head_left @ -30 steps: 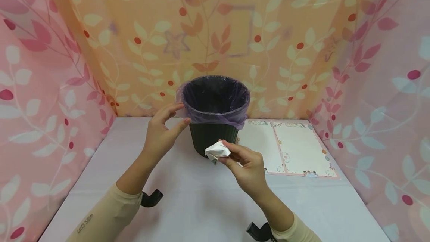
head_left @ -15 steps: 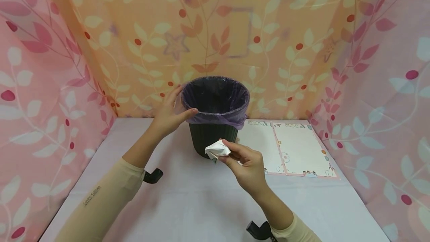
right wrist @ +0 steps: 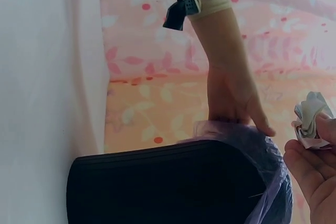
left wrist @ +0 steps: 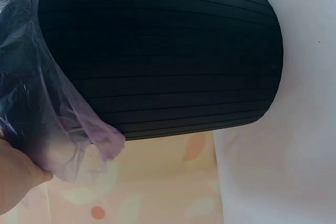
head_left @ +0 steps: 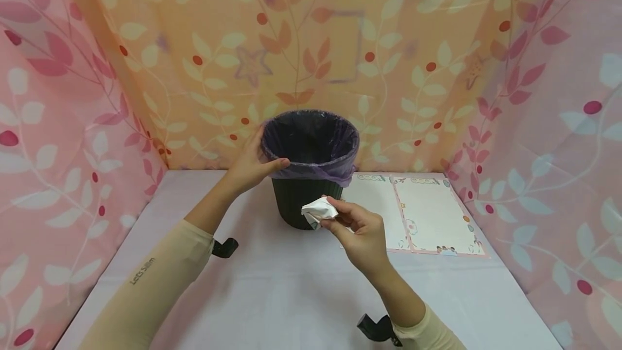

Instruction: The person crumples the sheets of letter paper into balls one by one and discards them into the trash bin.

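In the head view, a dark ribbed trash can (head_left: 296, 201) stands upright, lined with a purple plastic bag (head_left: 323, 172) folded over its rim. My left hand (head_left: 248, 167) holds the can's left side near the top, thumb along the front of the rim and fingers round the far side, partly hidden by the bag. In front of the can, my right hand (head_left: 362, 234) pinches a crumpled piece of white paper (head_left: 319, 210) between thumb and fingers. The right wrist view also has the crumpled paper (right wrist: 312, 119), beside the bagged rim and apart from it.
Two white sheets with decorated borders (head_left: 437, 215) lie on the white table (head_left: 272, 296), right of the can. Flowered cloth (head_left: 194, 96) hangs behind and on both sides. Each wrist carries a black camera mount (head_left: 225, 248).
My left hand has moved from beside the bag onto the can's rim and side. The right hand, still pinching the paper, has shifted slightly to the right.
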Motion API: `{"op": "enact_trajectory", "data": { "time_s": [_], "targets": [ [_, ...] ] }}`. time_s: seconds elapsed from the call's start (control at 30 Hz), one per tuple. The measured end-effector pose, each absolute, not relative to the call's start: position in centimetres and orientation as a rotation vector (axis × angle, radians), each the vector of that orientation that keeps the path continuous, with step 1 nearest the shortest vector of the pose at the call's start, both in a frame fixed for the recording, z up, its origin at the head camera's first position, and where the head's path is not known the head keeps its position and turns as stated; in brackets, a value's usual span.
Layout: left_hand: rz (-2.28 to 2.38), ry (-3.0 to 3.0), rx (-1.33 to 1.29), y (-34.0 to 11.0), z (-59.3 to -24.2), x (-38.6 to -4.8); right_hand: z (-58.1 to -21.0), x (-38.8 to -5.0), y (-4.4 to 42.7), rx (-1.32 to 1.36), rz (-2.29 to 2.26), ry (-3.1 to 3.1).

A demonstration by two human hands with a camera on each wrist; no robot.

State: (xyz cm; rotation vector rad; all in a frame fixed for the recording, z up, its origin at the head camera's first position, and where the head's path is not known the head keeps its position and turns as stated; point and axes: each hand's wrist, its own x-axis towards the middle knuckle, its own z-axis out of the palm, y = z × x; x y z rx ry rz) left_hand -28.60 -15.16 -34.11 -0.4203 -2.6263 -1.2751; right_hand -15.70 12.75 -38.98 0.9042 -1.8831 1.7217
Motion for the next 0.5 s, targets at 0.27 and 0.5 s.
{"op": "enact_trajectory", "data": {
  "time_s": [0.27, 0.5],
  "targets": [
    [-1.307, -2.642, -0.401, -15.6, -34.0, -28.7, -38.5, -16.4, 13.3, 0.893, 1.715, -1.89],
    [-1.193, -2.695, -0.419, -15.4, -33.6, -28.4, -37.5, -16.6, 14.4, 0.928, 1.725, -1.833]
  ]
}}
